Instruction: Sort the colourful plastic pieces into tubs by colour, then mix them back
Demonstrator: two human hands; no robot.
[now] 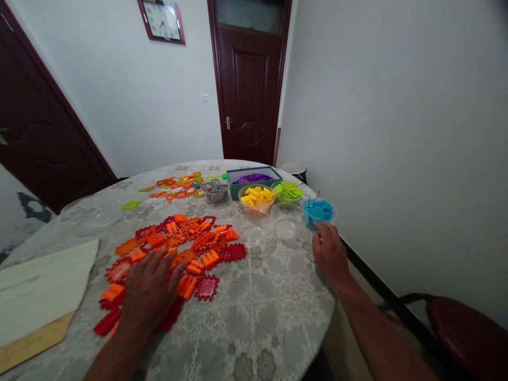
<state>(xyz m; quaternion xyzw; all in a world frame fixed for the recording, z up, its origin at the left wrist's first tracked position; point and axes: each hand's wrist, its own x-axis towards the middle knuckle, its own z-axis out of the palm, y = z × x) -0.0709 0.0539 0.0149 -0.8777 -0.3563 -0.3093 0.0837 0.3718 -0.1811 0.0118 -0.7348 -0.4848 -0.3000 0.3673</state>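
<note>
My left hand (148,286) lies with its fingers spread over a loose pile of orange and red plastic building pieces (182,233), some of them flat with toothed edges. My right hand (331,251) is at the table's right edge, its fingers curled at the near side of a clear plastic bowl (319,219) of blue pieces (318,208). The fingertips are partly hidden there. To the left of that bowl stand two clear bowls (289,227) (256,235) with nothing visible in them.
Behind are bowls of yellow pieces (257,197), lime green pieces (288,190) and grey pieces (216,191), plus a green box (238,190) holding purple ones. Mixed pieces (178,185) lie farther back. Cardboard sheets (43,291) lie at left. A dark red chair (464,323) stands at right.
</note>
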